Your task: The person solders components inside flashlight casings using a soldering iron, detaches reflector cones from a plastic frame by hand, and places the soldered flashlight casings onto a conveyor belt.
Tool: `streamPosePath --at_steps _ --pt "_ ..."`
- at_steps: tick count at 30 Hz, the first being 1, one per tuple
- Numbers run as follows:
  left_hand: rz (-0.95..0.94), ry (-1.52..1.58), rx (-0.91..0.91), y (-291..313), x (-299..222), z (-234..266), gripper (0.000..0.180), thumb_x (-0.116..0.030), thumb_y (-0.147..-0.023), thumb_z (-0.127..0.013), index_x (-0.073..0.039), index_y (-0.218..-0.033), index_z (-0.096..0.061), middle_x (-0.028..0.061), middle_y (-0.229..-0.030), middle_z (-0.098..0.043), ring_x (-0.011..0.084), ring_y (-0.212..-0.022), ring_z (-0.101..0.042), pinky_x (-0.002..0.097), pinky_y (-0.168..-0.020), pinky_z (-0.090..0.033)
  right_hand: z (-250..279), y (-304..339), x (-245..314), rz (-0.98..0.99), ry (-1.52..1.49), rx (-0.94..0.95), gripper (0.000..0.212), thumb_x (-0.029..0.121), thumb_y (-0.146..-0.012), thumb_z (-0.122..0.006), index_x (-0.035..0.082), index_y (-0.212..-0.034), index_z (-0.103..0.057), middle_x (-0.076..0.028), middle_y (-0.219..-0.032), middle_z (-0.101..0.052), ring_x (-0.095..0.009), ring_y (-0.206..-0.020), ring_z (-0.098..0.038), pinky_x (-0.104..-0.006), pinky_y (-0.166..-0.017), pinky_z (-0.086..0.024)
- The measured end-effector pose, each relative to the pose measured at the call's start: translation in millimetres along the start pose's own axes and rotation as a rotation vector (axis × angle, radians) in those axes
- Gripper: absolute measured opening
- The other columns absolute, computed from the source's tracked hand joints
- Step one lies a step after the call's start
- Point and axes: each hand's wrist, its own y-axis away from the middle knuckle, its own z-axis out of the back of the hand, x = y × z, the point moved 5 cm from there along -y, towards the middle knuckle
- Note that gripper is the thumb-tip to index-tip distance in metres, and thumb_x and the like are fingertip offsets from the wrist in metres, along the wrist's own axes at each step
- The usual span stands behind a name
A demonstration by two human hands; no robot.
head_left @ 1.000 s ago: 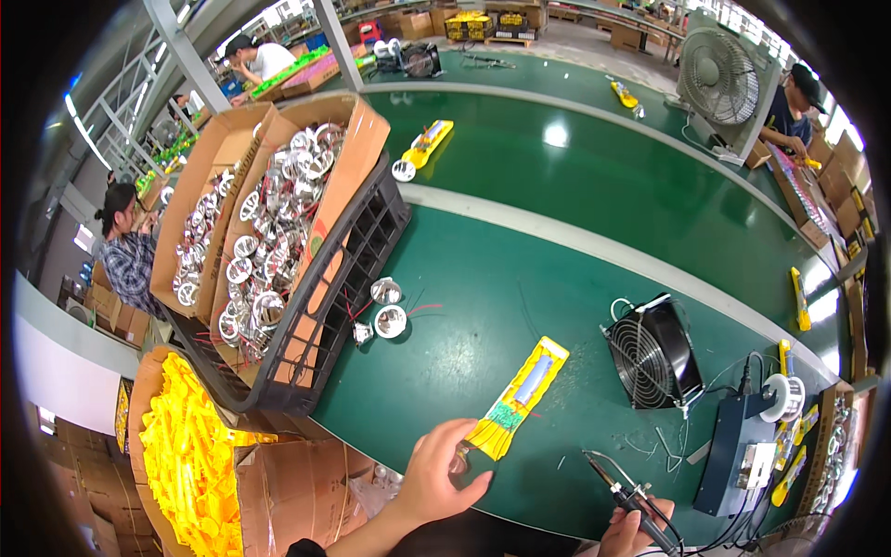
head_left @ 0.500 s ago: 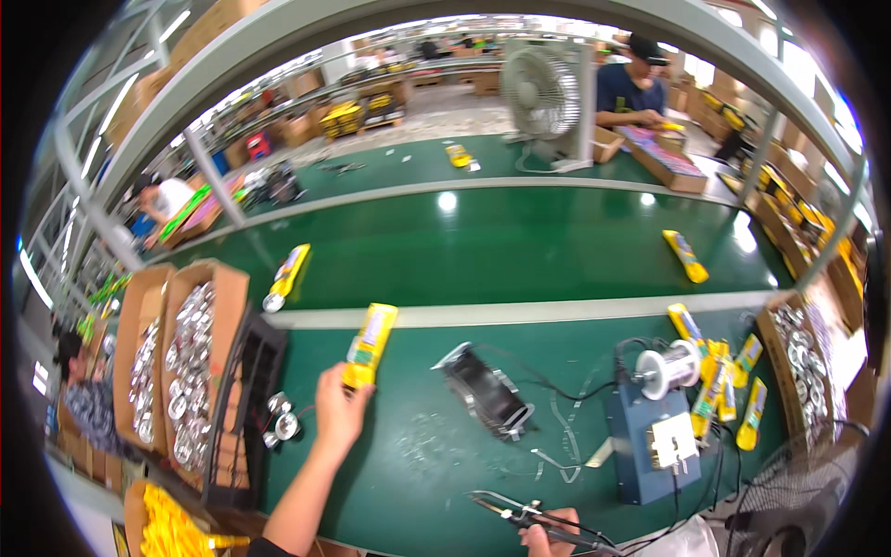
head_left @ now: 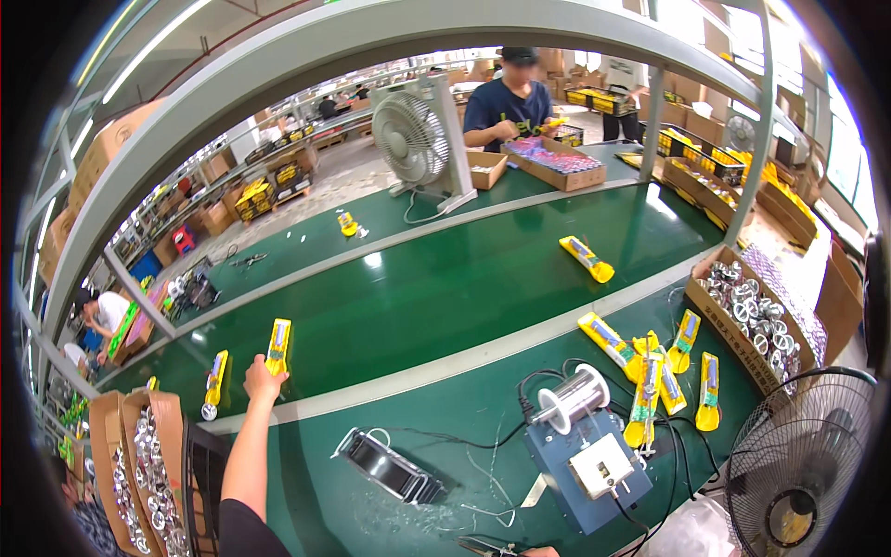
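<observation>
My left hand (head_left: 264,379), arm stretched forward, grips the lower end of a long yellow plastic housing (head_left: 278,343) with a bluish insert, over the far belt's near edge. A similar yellow housing with a round silvery end (head_left: 214,382) lies on the belt to its left. My right hand (head_left: 540,552) barely shows at the lower edge, closed around a soldering iron (head_left: 490,546) whose handle is mostly cut off. Ahead of it a black stand with a wire frame (head_left: 390,467) sits on the green bench.
A blue feeder box (head_left: 580,473) carries a solder spool (head_left: 574,399). Several yellow housings (head_left: 647,399) lie beyond it. Cartons of silvery cups stand right (head_left: 733,325) and left (head_left: 153,464). A black fan (head_left: 794,464) stands near right; a person (head_left: 510,107) works across the belt.
My left hand has carried the yellow housing forward and left, from above the bench to the belt. The view has turned right, and my right hand with the soldering iron has slipped mostly out of view.
</observation>
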Motion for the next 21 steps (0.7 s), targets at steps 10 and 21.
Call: streamPosePath --at_steps 10,21 --pt "-0.945 0.125 0.418 66 -331 48 0.042 -0.026 -0.076 -0.058 -0.005 -0.111 -0.049 0.0146 -0.099 -0.059 0.027 -0.091 -0.057 0.0348 -0.08 -0.045 47 -30 -27 -0.041 0.021 -0.028 0.021 0.009 -0.07 -0.068 0.005 -0.082 -0.051 -0.005 -0.068 -0.056 -0.009 -0.061 -0.052 -0.0249 -0.057 -0.042" --pt "-1.135 0.417 0.591 176 -604 -117 0.042 -0.024 -0.082 -0.048 -0.009 -0.121 -0.042 0.0236 -0.105 -0.054 0.0359 -0.098 -0.052 0.0389 -0.082 -0.042 82 -104 -47 0.044 0.08 -0.006 0.022 0.01 -0.07 -0.069 0.005 -0.082 -0.051 -0.004 -0.067 -0.056 -0.009 -0.061 -0.052 -0.0246 -0.056 -0.042"
